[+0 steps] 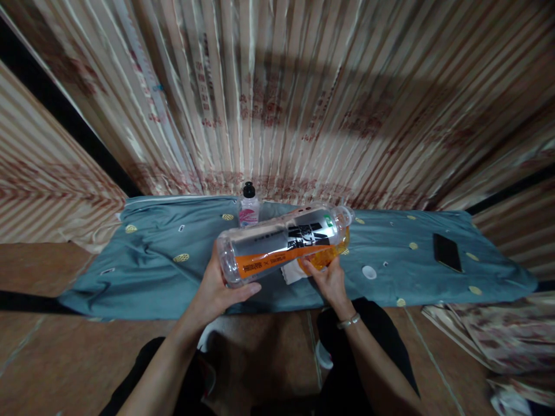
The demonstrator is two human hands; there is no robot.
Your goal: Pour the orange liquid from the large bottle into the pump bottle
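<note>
A large clear plastic bottle point(281, 242) with an orange and black label is held on its side above a blue-green cloth point(147, 260). Orange liquid sits in its neck end, at the right. My left hand point(219, 289) grips the bottle's base from below. My right hand point(327, 277) holds it under the neck end, fingers curled against the underside. A white bottle cap point(369, 272) lies on the cloth just right of my right hand. A white paper or cloth piece point(292, 273) lies under the bottle.
A small bottle with a black cap and pink label point(248, 209) stands at the cloth's far edge. A black phone point(447, 252) lies on the cloth at the right. Striped curtains hang behind. Patterned fabric point(485, 338) lies on the floor at the right.
</note>
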